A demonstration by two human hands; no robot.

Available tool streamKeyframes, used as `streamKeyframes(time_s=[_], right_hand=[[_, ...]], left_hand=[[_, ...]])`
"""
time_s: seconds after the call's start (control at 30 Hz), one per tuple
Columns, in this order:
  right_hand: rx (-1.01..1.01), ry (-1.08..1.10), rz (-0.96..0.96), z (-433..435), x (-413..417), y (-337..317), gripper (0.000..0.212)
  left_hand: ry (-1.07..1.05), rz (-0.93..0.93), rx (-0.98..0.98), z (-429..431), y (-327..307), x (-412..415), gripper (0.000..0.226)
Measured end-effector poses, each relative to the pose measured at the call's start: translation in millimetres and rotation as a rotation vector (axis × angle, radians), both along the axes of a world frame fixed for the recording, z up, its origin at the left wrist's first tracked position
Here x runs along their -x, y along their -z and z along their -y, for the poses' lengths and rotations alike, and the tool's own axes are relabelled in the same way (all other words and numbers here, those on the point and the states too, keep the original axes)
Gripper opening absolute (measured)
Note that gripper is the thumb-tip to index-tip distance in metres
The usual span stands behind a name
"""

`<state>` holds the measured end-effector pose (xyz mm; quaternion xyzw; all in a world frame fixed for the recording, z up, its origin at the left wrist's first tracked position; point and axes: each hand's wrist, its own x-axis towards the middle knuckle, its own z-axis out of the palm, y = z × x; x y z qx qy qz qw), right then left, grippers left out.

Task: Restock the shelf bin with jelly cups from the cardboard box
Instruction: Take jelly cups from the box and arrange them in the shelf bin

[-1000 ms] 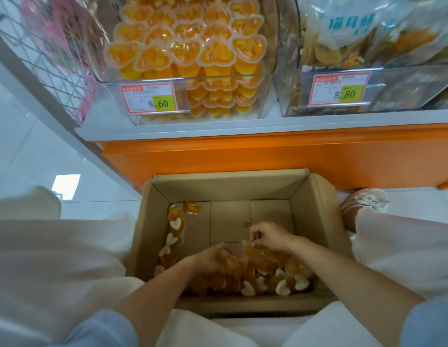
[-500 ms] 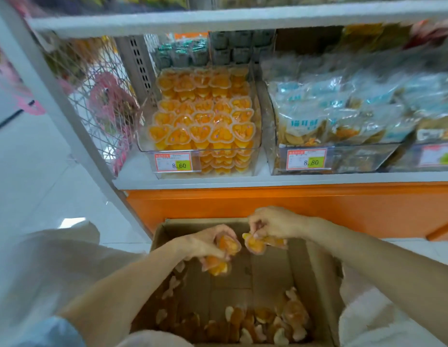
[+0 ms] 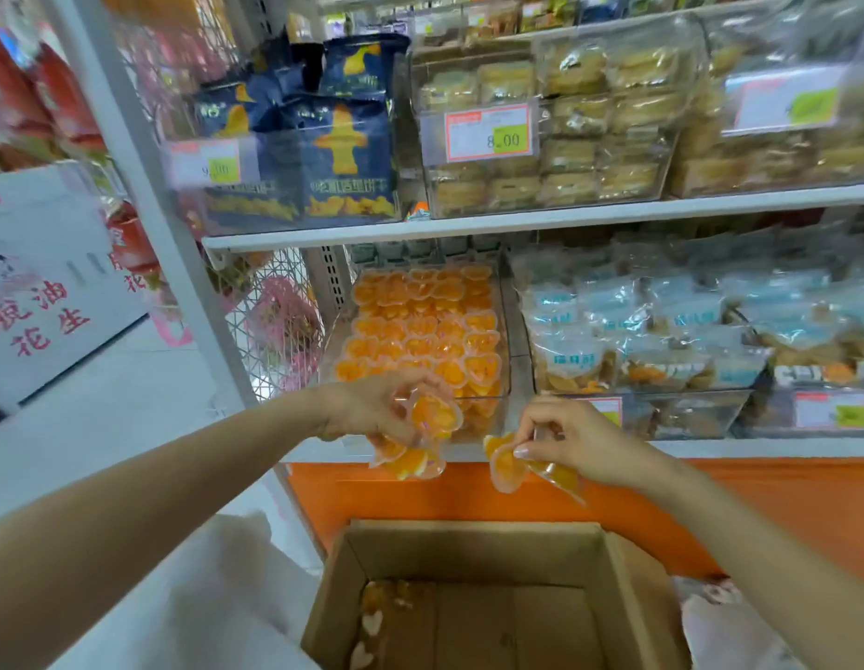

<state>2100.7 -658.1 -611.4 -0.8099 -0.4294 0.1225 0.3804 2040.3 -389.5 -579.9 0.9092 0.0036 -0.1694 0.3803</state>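
The clear shelf bin [image 3: 506, 331] on the lowest shelf holds rows of orange heart-shaped jelly cups [image 3: 423, 321]. My left hand [image 3: 372, 408] is raised just in front of the bin's front wall, shut on a few jelly cups [image 3: 432, 415], some hanging below the fingers. My right hand [image 3: 572, 437] is a little lower and to the right, pinching more jelly cups [image 3: 505, 464] in front of the shelf edge. The open cardboard box [image 3: 468, 544] sits below both hands; a few cups [image 3: 372, 616] lie along its left inner wall.
A second clear bin of bagged snacks [image 3: 662, 350] stands right of the jelly bin. The upper shelf [image 3: 517, 224] carries blue bags and pastry packs. A wire mesh side panel [image 3: 275, 331] and a white upright [image 3: 145, 186] are at left. An orange base board [image 3: 710, 500] runs under the shelf.
Both hands have lifted out of the cardboard box with jelly cups and risen up to the front of the shelf bin. My view has tilted upward, showing the upper shelf.
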Motion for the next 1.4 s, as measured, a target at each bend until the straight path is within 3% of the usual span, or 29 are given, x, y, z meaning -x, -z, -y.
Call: streamKeyframes(time_s=[0.33, 0.63, 0.8, 1.0, 1.1, 1.23, 1.33, 1.4], right_hand=[[0.007, 0.053, 0.005, -5.9, 3.3, 1.8, 0.015], [-0.036, 0.049, -0.036, -29.3, -2.3, -1.4, 0.023], [-0.072, 0.041, -0.058, -39.4, -5.3, 1.0, 0.024], [-0.212, 0.116, -0.097, -50.7, -7.1, -7.2, 0.015], [-0.308, 0.176, -0.080, -59.1, -12.0, -14.6, 0.013], [-0.364, 0.293, -0.055, -70.4, -24.1, -21.8, 0.016], [-0.372, 0.357, -0.074, -81.6, -36.1, -26.7, 0.020], [-0.359, 0.384, -0.089, -90.5, -45.0, -30.1, 0.022]], left_hand=[[-0.052, 0.213, -0.066, -3.3, -88.1, -38.5, 0.051], [-0.287, 0.355, -0.373, -35.6, -44.3, -100.5, 0.063], [-0.194, 0.413, -0.483, -40.5, -28.8, -106.2, 0.063], [-0.237, 0.468, -0.544, -43.5, -5.2, -103.2, 0.067], [-0.268, 0.469, -0.532, -43.1, 0.3, -98.6, 0.070], [-0.304, 0.513, -0.468, -42.9, 1.6, -90.5, 0.057], [-0.335, 0.718, -0.214, -33.1, -3.0, -75.4, 0.036], [-0.291, 0.759, -0.005, -18.3, -8.0, -63.3, 0.022]])
